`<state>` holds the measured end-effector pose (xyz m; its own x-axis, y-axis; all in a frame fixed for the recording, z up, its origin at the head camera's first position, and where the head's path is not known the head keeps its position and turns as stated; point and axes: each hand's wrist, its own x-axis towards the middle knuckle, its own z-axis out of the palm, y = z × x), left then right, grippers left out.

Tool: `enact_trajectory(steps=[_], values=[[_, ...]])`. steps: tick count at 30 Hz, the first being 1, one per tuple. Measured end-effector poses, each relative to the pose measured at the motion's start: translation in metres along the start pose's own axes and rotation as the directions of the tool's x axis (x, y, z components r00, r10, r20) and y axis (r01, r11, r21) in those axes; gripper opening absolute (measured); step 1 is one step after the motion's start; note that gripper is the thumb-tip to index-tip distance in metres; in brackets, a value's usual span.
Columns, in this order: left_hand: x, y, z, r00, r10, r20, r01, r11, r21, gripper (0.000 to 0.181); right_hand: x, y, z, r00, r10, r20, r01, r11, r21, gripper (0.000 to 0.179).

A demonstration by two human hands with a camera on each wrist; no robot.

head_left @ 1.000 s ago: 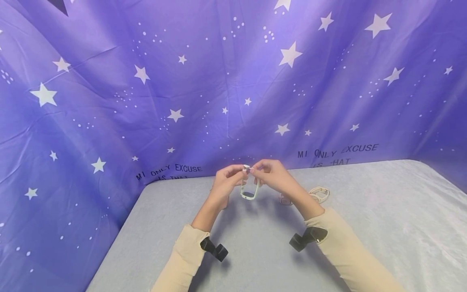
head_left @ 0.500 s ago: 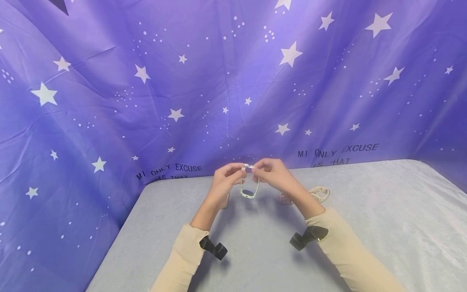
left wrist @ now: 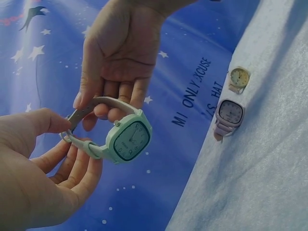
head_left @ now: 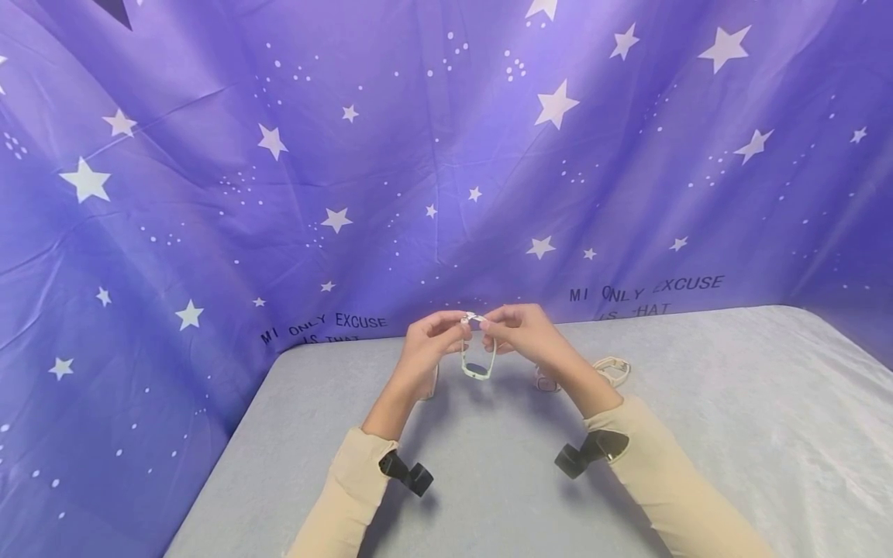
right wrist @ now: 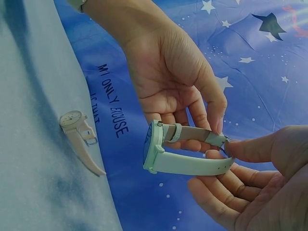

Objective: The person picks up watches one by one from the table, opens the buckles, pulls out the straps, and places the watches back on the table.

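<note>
A mint-green wristwatch [head_left: 477, 373] hangs from both hands above the table, its square dial at the bottom of the strap loop. My left hand [head_left: 424, 349] pinches the buckle end between thumb and fingers. On the opposite side, my right hand [head_left: 525, 335] pinches the holed strap end. The left wrist view shows the watch's dial [left wrist: 130, 139] face on. In the right wrist view the strap [right wrist: 192, 163] runs up to the metal buckle [right wrist: 224, 142], where both thumbs come close together. The strap's tip is partly hidden by fingers.
A cream watch [head_left: 614, 370] and a pinkish square watch [head_left: 546, 381] lie right of centre, partly behind the right forearm. Another pale pink watch [right wrist: 72, 120] lies on the grey table cloth [head_left: 732, 403], mostly behind the left hand. A purple starry curtain [head_left: 446, 155] stands behind.
The fingertips have drawn slightly apart at the top of the loop, and the strap ends there have shifted. The left hand has edged a little left; the watch stays between both hands.
</note>
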<state>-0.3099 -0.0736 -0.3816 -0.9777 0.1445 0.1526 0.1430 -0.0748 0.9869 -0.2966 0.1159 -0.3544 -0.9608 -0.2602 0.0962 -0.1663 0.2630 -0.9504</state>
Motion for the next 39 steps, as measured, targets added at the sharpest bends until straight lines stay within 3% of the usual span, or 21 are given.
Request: enact_trajectory(steps=[12,39], values=[[0.000,0.005,-0.006,1.000,0.010,0.016,-0.010,1.000,-0.014,0.034,0.000,0.000,-0.001,1.000,0.003,0.001,-0.003,0.998,0.058,0.028],[0.001,0.007,-0.014,1.000,-0.012,0.007,0.012,0.999,-0.032,0.030,0.001,-0.002,0.000,0.998,0.055,-0.033,-0.050,0.991,0.127,0.029]])
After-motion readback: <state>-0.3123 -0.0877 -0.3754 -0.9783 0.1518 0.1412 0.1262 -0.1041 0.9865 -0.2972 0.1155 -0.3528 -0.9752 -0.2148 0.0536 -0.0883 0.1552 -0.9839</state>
